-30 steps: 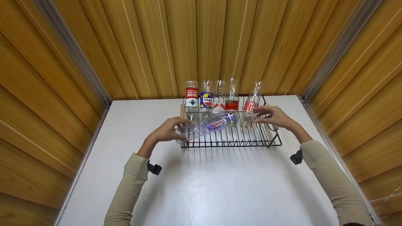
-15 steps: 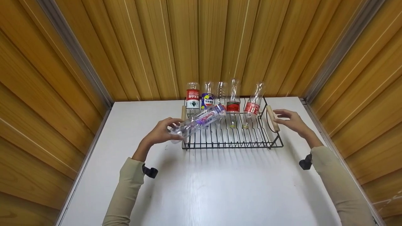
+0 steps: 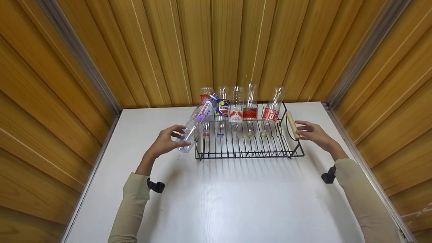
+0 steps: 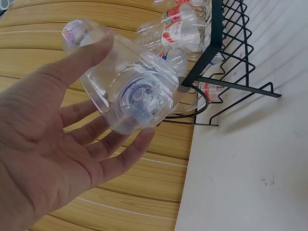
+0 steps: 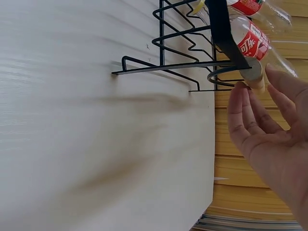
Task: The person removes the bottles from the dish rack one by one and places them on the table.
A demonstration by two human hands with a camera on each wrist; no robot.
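My left hand [image 3: 165, 140] holds a clear plastic bottle [image 3: 191, 130] near its base, thumb on one side and fingers on the other. The bottle has a purple and white label [image 3: 205, 111] and leans with its capped end up and away, in front of the rack's left end. In the left wrist view, the round base of this bottle [image 4: 139, 98] faces the camera. At the right end of the black wire rack [image 3: 243, 155], my right hand [image 3: 315, 135] has its fingertips and thumb about the wooden handle [image 3: 292, 125]; the right wrist view shows the handle's end [image 5: 252, 72] between them.
Several empty bottles stand upside down along the rack's back, among them a blue-labelled one [image 3: 222, 108] and red-labelled ones [image 3: 271, 114]. A red-labelled bottle [image 3: 204, 98] is partly behind the held bottle. The rack stands on a white table [image 3: 229, 199] against a wood-panelled wall [image 3: 222, 44].
My left hand has carried its bottle leftward and tipped it more upright, away from over the rack. My right hand has moved from beside the rightmost bottle to the wooden handle.
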